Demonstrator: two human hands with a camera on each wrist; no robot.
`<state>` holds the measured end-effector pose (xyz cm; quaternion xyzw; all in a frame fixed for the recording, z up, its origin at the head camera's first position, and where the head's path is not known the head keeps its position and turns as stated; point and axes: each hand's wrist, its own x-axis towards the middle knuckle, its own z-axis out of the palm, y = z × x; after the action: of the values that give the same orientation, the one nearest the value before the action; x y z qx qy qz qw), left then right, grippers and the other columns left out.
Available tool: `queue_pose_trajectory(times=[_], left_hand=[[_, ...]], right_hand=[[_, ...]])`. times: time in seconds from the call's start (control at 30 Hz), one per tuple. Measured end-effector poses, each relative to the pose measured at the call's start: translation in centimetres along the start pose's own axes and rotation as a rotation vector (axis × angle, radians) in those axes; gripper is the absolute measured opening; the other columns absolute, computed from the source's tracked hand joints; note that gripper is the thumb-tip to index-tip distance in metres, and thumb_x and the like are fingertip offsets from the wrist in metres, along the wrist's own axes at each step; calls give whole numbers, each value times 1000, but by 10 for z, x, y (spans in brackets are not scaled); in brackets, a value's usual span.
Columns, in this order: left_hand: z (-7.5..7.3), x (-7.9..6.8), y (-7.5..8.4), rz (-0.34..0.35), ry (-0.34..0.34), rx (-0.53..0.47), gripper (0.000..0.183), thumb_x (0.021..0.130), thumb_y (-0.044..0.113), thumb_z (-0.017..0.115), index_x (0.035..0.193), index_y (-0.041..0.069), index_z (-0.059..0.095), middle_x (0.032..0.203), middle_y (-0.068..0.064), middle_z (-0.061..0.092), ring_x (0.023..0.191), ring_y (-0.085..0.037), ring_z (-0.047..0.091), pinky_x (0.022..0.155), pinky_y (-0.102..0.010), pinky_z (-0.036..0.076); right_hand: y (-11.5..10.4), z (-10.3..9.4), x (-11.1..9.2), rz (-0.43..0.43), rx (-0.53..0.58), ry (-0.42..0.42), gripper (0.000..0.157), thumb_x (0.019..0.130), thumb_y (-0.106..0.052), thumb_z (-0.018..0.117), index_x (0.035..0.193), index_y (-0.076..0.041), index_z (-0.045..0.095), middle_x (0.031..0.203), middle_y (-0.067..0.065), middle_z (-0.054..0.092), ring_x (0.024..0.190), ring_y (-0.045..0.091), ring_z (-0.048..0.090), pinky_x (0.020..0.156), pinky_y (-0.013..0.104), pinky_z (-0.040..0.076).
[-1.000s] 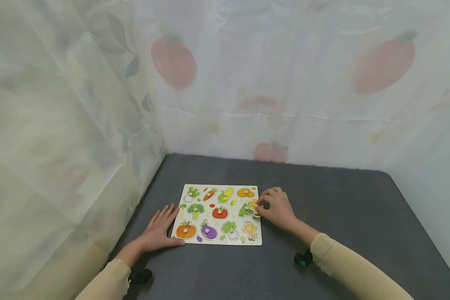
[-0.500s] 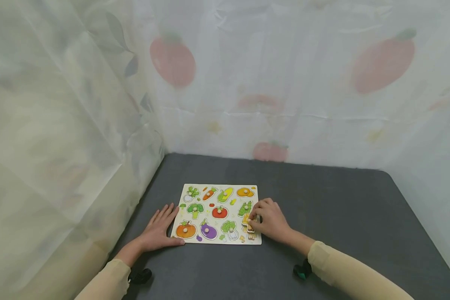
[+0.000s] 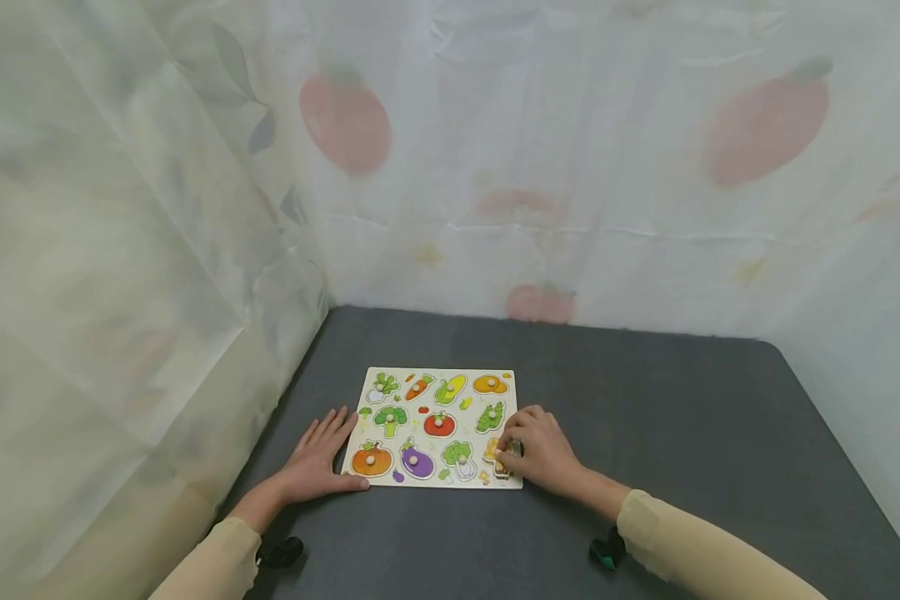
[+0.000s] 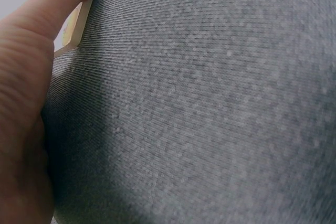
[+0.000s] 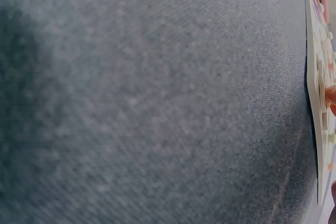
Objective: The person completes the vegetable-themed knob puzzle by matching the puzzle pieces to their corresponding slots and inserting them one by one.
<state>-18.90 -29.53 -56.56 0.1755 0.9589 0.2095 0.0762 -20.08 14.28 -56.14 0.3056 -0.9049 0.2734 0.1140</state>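
A wooden knob puzzle board (image 3: 467, 432) with vegetable pieces lies on the table. My left hand (image 3: 317, 462) rests at its left side with fingers spread, the thumb over the near left corner. In the left wrist view, that thumb (image 4: 44, 11) lies across the board's corner. With thumb and fingertips my right hand (image 3: 543, 450) pinches a yellow mushroom piece (image 3: 490, 451) over the mushroom picture at the near right corner, hiding much of it. Beside it sits a leafy green cabbage piece (image 3: 459, 460); the pea piece (image 3: 491, 417) is just beyond. The right wrist view catches the board's edge (image 5: 313, 90).
Other knobbed pieces sit in the board, among them a pumpkin (image 3: 372, 460), an eggplant (image 3: 417, 462) and a tomato (image 3: 439, 425). The dark grey tabletop (image 3: 645, 417) stretches to the right. A pale printed curtain (image 3: 607, 167) stands behind and at the left.
My right hand has brought the mushroom piece from beside the peas toward me, down onto the near right corner of the board. The left hand has stayed in place.
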Motion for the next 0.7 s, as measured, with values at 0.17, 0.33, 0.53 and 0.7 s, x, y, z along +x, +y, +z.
queue_pose_trajectory(times=[0.17, 0.33, 0.53, 0.7], left_hand=[[0, 1, 0, 2, 4, 3, 123, 75, 75, 75, 164, 7, 23, 169, -19, 15, 155, -40, 8, 120, -62, 4], [-1, 0, 1, -3, 2, 8, 123, 76, 76, 74, 164, 7, 23, 169, -19, 15, 155, -40, 8, 120, -63, 3], [-2, -1, 3, 6, 14, 8, 123, 75, 75, 74, 163, 5, 24, 168, -21, 17, 154, -43, 10, 120, -64, 5], [-1, -1, 3, 3, 11, 11, 122, 76, 75, 74, 163, 5, 24, 168, -20, 17, 154, -42, 10, 120, -64, 5]], right_hand=[[-2, -1, -1, 1, 5, -12, 10, 84, -30, 85, 81, -28, 76, 97, -10, 62, 105, 16, 50, 88, 44, 41], [-3, -1, -3, -2, -8, -14, 10, 85, -30, 85, 81, -29, 75, 97, -10, 62, 105, 16, 50, 88, 43, 41], [-2, 1, -4, -4, -21, -3, 11, 83, -31, 86, 81, -28, 76, 96, -12, 62, 104, 13, 49, 86, 41, 41], [-2, 2, -5, -14, -20, 4, 11, 83, -31, 86, 81, -29, 76, 95, -12, 62, 103, 13, 49, 85, 40, 41]])
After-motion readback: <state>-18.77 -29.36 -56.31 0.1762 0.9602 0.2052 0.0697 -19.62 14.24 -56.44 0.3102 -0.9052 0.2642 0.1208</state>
